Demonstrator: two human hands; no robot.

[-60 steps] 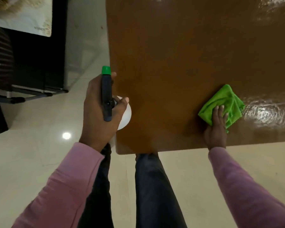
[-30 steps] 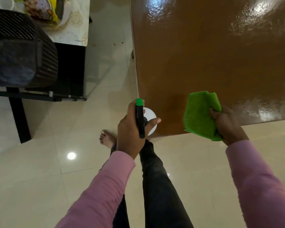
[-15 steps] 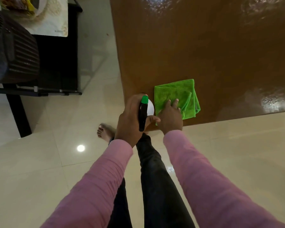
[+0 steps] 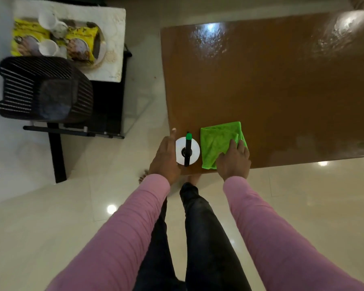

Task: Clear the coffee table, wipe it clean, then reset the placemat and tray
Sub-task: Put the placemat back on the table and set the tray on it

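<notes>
Evidently the clearing is done and the wiping looks close to finished: the bench [image 4: 282,91] carries only the cleaning kit and shines wet in patches. At its near left corner the spray bottle [image 4: 187,151] stands upright. The left hand [image 4: 164,158] is against its side, but I cannot tell whether it grips. The right hand [image 4: 233,162] lies flat, fingers straight, on the folded green microfibre cloth [image 4: 216,143]. The reset remains: the placemat [image 4: 114,38] and tray [image 4: 103,49], loaded with cups [image 4: 48,47], sit on the side bench.
</notes>
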